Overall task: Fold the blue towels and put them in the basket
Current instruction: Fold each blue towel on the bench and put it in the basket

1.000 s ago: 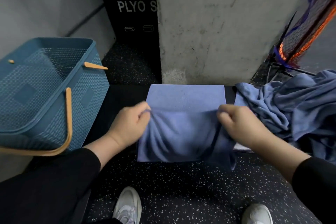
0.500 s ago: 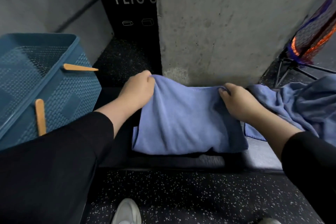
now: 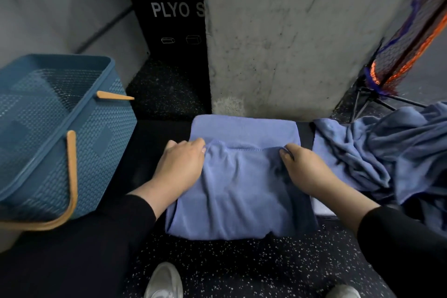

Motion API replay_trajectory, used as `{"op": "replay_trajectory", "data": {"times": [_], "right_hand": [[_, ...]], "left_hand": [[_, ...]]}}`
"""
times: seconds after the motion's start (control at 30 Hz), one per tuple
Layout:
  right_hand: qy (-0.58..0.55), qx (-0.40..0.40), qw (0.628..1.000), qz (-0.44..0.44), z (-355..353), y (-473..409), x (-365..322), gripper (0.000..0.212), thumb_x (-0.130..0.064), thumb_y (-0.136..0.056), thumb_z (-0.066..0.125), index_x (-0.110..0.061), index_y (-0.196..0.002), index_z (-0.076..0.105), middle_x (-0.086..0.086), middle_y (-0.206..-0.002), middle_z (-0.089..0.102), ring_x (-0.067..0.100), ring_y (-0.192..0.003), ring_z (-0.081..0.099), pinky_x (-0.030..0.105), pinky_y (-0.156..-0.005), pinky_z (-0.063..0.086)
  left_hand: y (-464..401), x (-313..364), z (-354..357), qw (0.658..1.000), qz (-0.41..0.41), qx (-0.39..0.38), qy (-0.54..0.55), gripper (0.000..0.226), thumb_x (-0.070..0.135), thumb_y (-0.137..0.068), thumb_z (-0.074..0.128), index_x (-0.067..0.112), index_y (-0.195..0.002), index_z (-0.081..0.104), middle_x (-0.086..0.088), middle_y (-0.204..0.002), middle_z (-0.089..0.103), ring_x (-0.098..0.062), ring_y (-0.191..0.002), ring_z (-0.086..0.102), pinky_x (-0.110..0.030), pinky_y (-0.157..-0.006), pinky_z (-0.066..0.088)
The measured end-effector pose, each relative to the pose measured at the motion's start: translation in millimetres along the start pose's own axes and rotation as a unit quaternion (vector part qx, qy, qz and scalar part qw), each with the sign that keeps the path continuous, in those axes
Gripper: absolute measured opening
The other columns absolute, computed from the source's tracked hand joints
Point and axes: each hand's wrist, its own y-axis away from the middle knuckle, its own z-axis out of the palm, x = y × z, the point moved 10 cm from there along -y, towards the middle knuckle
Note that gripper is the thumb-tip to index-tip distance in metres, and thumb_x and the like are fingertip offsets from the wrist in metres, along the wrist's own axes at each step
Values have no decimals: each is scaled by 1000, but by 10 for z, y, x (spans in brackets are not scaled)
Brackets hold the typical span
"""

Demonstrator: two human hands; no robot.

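Observation:
A blue towel [image 3: 242, 191] lies folded on a black bench [image 3: 147, 152] in front of me, its near part hanging over the bench's front edge. My left hand [image 3: 181, 167] pinches the left end of the towel's hemmed edge. My right hand [image 3: 304, 167] pinches the right end of the same edge. That edge sits across the middle of the towel, with a flat layer showing behind it. A heap of crumpled blue towels [image 3: 387, 152] lies to the right. The blue woven basket [image 3: 55, 133] with tan handles stands at the left, and nothing shows inside it.
A concrete pillar [image 3: 290, 31] rises right behind the bench. A black box marked PLYO [image 3: 169, 19] stands to its left. An orange and black net on a stand [image 3: 406, 38] leans at the far right. My white shoes [image 3: 164, 280] rest on speckled black floor.
Half a second ago both hands held the towel's edge at the far side by the pillar. They have drawn back toward me and now hold a hemmed edge at the towel's middle.

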Motion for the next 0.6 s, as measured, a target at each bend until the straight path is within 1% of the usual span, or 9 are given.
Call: {"op": "replay_trajectory", "data": {"times": [0.1,0.13,0.2,0.23,0.3,0.33,0.4,0.5,0.6], "right_hand": [[14,-44,999,5,43,258,-35,34,-33,-105,40,-13,-78,44,18,-86,64,39,-86,57,39,-66,35],[22,-56,998,2,47,333,-54,33,-33,-104,40,-13,-78,45,16,-86,65,38,-86,57,38,-66,36],[24,-49,998,-19,-14,449,-117,33,-33,-103,42,-14,-76,45,14,-78,63,37,-80,55,38,-63,34],[15,-27,999,-31,-94,485,-158,33,-31,-102,43,-13,-75,43,12,-71,59,37,-75,52,38,-61,32],[-13,32,999,-37,-256,483,-181,31,-28,-101,45,-12,-74,44,8,-64,52,33,-69,47,38,-60,29],[-29,50,998,-29,-295,439,-149,30,-27,-102,44,-11,-76,46,8,-66,53,32,-69,47,38,-61,29],[-49,46,998,-2,-261,302,-45,30,-28,-104,41,-9,-81,48,9,-71,58,33,-74,52,38,-63,32],[-49,36,997,37,-189,90,132,32,-29,-105,37,-9,-82,46,7,-72,56,33,-75,51,38,-65,31],[-46,49,996,52,-216,-149,243,36,-31,-106,35,-11,-78,43,1,-68,49,29,-73,48,35,-67,29]], "left_hand": [[277,99,-105,999,4,-41,-6,39,39,-96,4,25,-85,39,-2,-77,65,-29,-75,61,-39,-76,35],[354,104,-123,999,-1,-48,-7,39,39,-100,7,24,-88,40,-2,-81,66,-29,-79,60,-38,-76,34],[454,44,-205,997,-49,-51,26,31,36,-106,23,21,-91,44,-4,-85,65,-29,-85,54,-37,-74,36],[476,25,-264,995,-70,-45,51,28,35,-107,30,19,-91,47,-5,-85,64,-29,-86,52,-38,-73,38],[441,6,-337,994,-72,-9,85,25,27,-105,39,14,-85,49,-5,-84,62,-31,-85,53,-37,-71,33],[393,-38,-306,992,-78,-9,95,26,24,-104,41,14,-82,48,-4,-85,61,-31,-84,54,-36,-70,31],[283,-198,-191,986,-120,-30,114,27,24,-104,39,13,-81,46,-3,-82,57,-31,-81,55,-37,-67,33],[107,-388,-139,978,-166,-33,125,25,27,-105,35,13,-91,50,-3,-80,58,-27,-76,53,-37,-63,36],[-107,-513,-87,977,-184,-29,108,25,31,-106,35,18,-98,54,-2,-83,57,-26,-77,51,-35,-65,38]]}}
